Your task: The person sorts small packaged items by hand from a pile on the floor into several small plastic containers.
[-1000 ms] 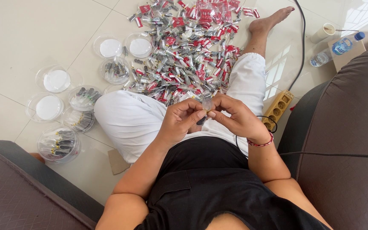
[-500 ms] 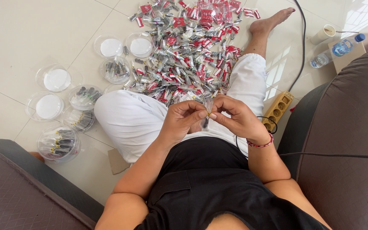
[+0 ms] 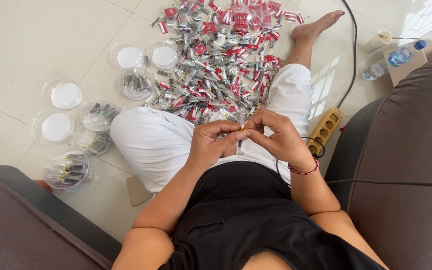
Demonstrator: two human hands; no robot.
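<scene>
I sit on a tiled floor with both hands together over my lap. My left hand (image 3: 215,142) and my right hand (image 3: 275,135) pinch a small clear packet with a dark plug inside (image 3: 240,131) between their fingertips. A big heap of similar small packets with red labels (image 3: 221,60) lies on the floor just beyond my knees. Round clear plastic tubs stand at the left: one with dark plugs (image 3: 68,170), two more filled ones (image 3: 98,116) (image 3: 135,82), and loose white-bottomed lids (image 3: 66,95).
A yellow power strip (image 3: 326,131) lies by my right hip with a black cable (image 3: 352,55) running away. A water bottle (image 3: 393,60) rests on a cardboard box at top right. Brown cushioned seats flank me, right (image 3: 411,165) and lower left (image 3: 16,230).
My fingers shifted slightly on the small packet; the hands stay in the same place over my lap.
</scene>
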